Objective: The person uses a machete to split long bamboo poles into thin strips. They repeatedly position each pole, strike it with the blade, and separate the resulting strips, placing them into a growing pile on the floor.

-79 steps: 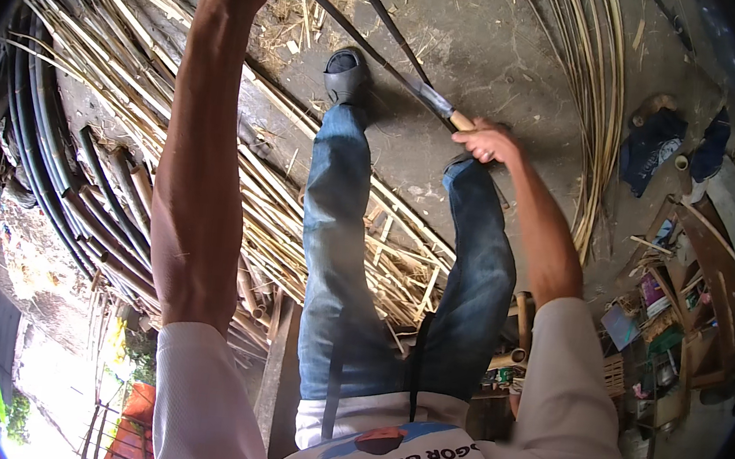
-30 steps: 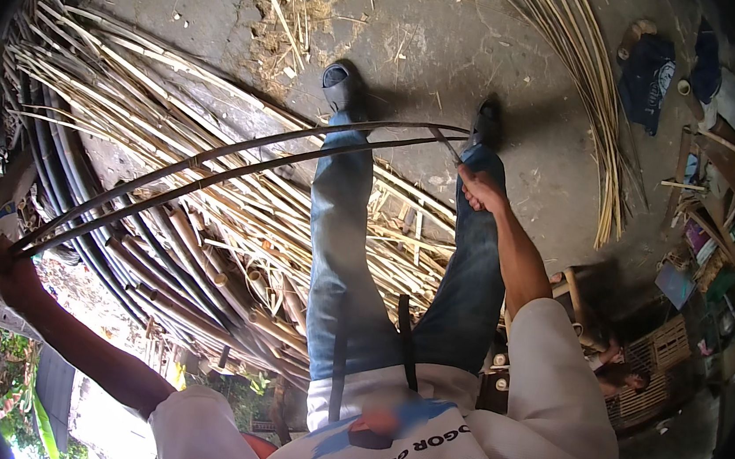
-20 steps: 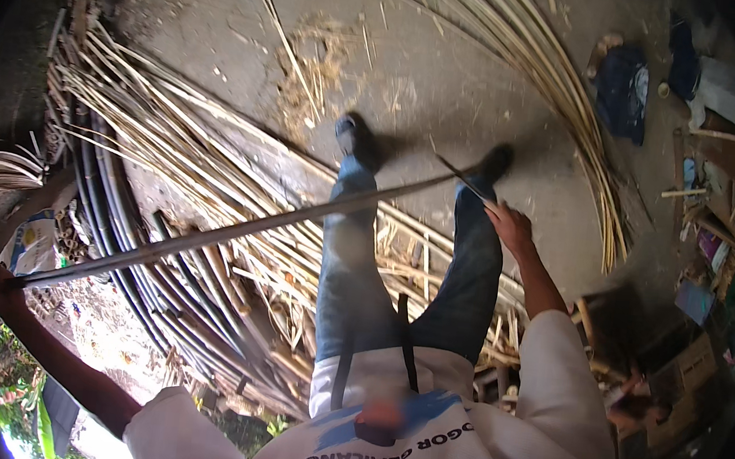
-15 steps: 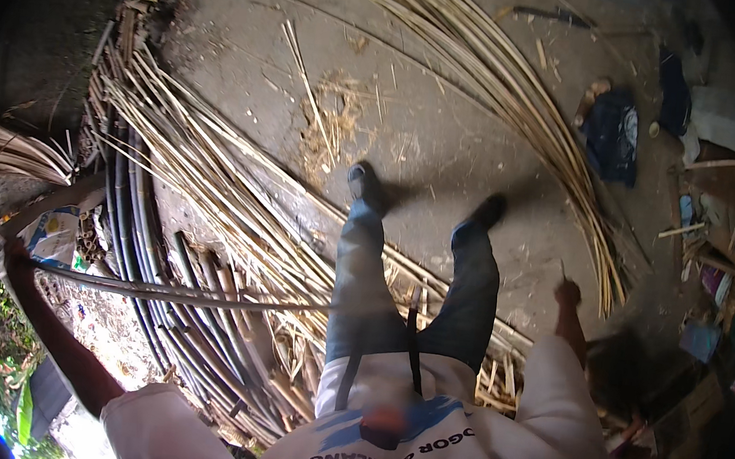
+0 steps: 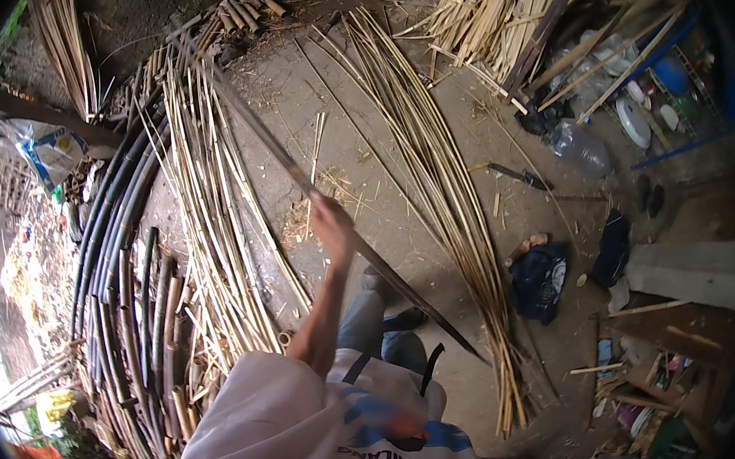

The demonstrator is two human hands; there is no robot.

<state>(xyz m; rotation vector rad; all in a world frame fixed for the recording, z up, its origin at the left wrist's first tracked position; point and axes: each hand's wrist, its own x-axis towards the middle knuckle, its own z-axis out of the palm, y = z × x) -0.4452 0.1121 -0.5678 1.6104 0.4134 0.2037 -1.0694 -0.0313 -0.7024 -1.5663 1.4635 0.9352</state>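
Observation:
My left hand (image 5: pixel 332 226) is closed around a long brown bamboo strip (image 5: pixel 406 292). The strip slants across the view, from the far left down to the near right, over the floor in front of my legs. Its far end is blurred above the bamboo pieces. Beneath and left of my hand lies a wide spread of pale bamboo strips (image 5: pixel 210 206) on the floor. A second long bundle of bamboo strips (image 5: pixel 441 201) curves along the right of my hand. My right hand does not show.
Dark bamboo poles (image 5: pixel 113 205) lie at the left, with short cut pieces (image 5: pixel 251 10) at the far left. A stack of split bamboo (image 5: pixel 494 20) stands at the back. A knife (image 5: pixel 519 175), dark cloth (image 5: pixel 538 281) and a clear plastic bottle (image 5: pixel 580 151) lie at the right.
My left hand has swung from the far left to the middle, with a long strip still in it. My right hand has left the view. The view has turned and my feet have shifted.

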